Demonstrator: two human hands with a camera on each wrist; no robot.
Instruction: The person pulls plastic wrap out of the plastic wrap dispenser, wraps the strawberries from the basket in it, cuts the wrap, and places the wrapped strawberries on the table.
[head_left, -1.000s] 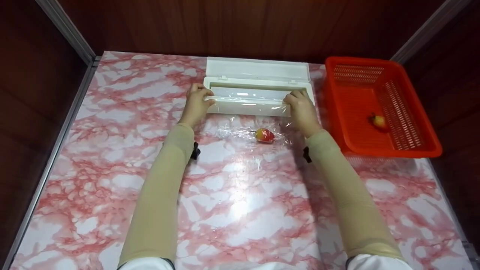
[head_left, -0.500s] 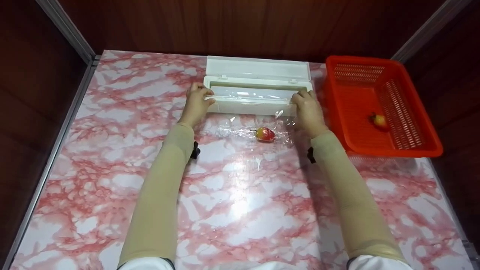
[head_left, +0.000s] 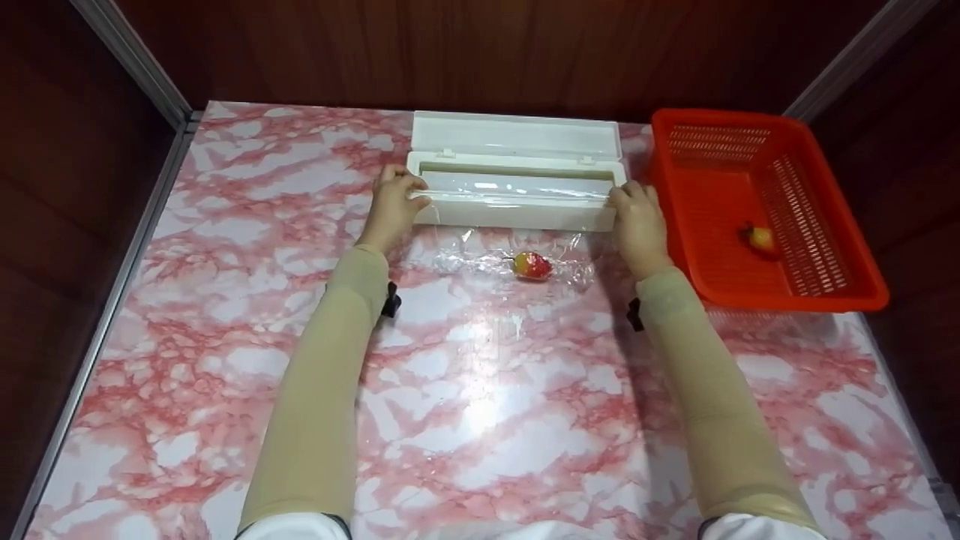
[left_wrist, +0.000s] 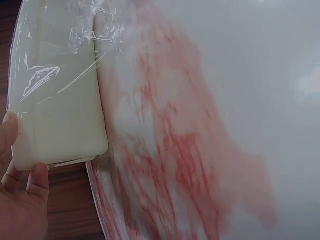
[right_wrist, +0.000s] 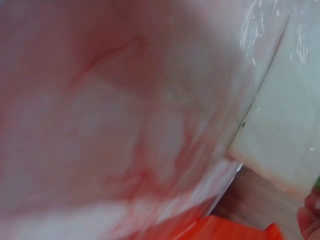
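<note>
A white cling film dispenser [head_left: 517, 217] stands at the back of the table, its lid [head_left: 517, 135] folded back and a roll of film inside. My left hand [head_left: 394, 206] grips the dispenser's left end, thumb on the front and fingers at the side, as the left wrist view also shows. At the right end, my right hand [head_left: 641, 229] has its curled fingers on the cutter bar; its fingertips are partly hidden. Clear cling film [head_left: 469, 260] hangs from the front onto the table. A small red-and-yellow fruit with a stem [head_left: 532, 265] lies at the film, before the dispenser.
An orange-red plastic basket [head_left: 679, 247] stands close to the right of my right hand. Inside it lies another yellow-and-red fruit [head_left: 763, 240]. Dark wood-look panels [head_left: 517, 52] enclose the back and both sides of the marbled table [head_left: 480, 465].
My right hand has slid rightward along the cutter bar to the dispenser's right end. My left hand has stayed in place. The fruit has shifted very slightly back and to the right.
</note>
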